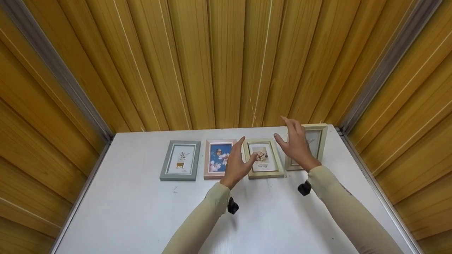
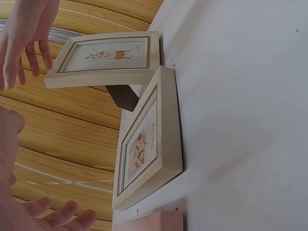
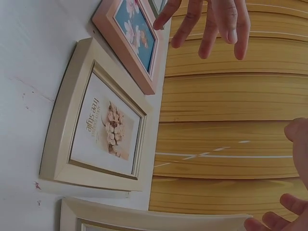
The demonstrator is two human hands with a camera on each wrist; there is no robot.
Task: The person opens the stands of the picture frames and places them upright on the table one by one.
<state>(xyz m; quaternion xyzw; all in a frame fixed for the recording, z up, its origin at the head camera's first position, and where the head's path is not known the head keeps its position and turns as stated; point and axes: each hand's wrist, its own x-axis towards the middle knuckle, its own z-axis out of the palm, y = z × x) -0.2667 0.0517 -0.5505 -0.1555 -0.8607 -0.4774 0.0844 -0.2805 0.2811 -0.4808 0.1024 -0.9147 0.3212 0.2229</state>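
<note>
Spread, thumbs well away from the fingers, my left hand (image 1: 237,164) and right hand (image 1: 296,143) hang above the white desk (image 1: 141,211), on either side of the flat cream frame (image 1: 263,158). Farthest to the left of that frame lies the grey-green frame (image 1: 180,160), its print showing a plant over a mustard-coloured pot on legs. Next, just left of the flat cream frame, comes the pink frame (image 1: 215,158), with pale blossoms on blue; my left hand covers part of its right side in the head view, and the tip of that thumb shows over the near left part of the cream one. The flat cream frame itself carries a print of roses and the words "free style". To its right, the standing frame (image 1: 319,144) is propped up by a dark back leg (image 2: 124,97), with a leafy plant in an orange pot for its picture. My right hand is by the top edge of that one, and I cannot tell whether a fingertip touches it. Behind the flat cream frame, past the desk's far edge, rises the yellow plank wall (image 1: 226,63).
</note>
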